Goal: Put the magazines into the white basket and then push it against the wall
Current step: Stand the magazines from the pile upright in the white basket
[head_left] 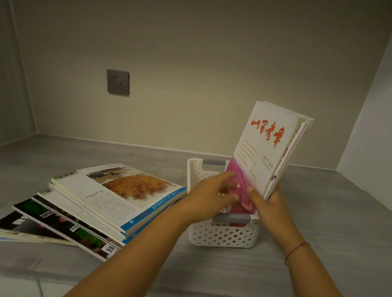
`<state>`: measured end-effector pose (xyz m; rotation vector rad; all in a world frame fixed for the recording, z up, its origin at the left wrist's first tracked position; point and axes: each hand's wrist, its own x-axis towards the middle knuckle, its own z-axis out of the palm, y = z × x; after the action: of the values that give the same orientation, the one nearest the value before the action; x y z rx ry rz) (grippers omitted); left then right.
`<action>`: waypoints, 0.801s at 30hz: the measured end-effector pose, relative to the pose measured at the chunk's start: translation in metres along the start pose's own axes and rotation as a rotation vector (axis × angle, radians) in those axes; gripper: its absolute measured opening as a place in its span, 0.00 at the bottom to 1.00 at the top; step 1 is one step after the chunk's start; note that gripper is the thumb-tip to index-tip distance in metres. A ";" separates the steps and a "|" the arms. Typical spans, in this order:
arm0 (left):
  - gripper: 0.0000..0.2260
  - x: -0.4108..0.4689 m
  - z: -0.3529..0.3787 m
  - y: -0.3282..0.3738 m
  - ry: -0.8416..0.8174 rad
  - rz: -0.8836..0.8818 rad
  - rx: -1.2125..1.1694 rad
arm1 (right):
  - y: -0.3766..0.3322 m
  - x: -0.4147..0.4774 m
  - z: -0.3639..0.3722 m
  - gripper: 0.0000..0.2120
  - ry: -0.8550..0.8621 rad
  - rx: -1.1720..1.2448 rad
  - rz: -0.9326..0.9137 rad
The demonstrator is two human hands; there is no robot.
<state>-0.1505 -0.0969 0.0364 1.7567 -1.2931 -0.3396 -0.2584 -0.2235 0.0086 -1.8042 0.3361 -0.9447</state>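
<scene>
I am gripping a bundle of magazines [264,145] in my right hand [271,205], fingers curled round its lower edge, and standing it upright so it fits inside the basket [225,236]. My left hand [208,196] is steadying the cover with loosely straightened fingers. More magazines are waiting in a stack [95,204] left of the basket. The cover is showing red brush characters and "2024".

1. The basket [222,236] stands apart from the wall [203,60] behind it.
2. Upright magazines [264,145] stand in the basket.
3. A stack of magazines [106,198] lies just left of the basket.
4. A socket [117,82] sits on the wall, behind and left of the basket.
</scene>
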 end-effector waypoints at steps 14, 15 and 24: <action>0.51 -0.103 -0.137 -0.141 0.683 -1.019 0.459 | 0.000 0.000 -0.001 0.27 -0.005 -0.047 0.046; 0.51 -0.105 -0.140 -0.143 0.690 -1.018 0.436 | 0.000 -0.001 -0.001 0.26 -0.004 -0.048 0.046; 0.30 -0.115 -0.152 -0.133 0.838 -0.989 0.225 | -0.003 -0.001 0.000 0.26 -0.014 -0.040 0.065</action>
<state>-0.0145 0.0841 -0.0147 2.2609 0.1846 0.0394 -0.2597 -0.2215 0.0104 -1.8241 0.4050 -0.8855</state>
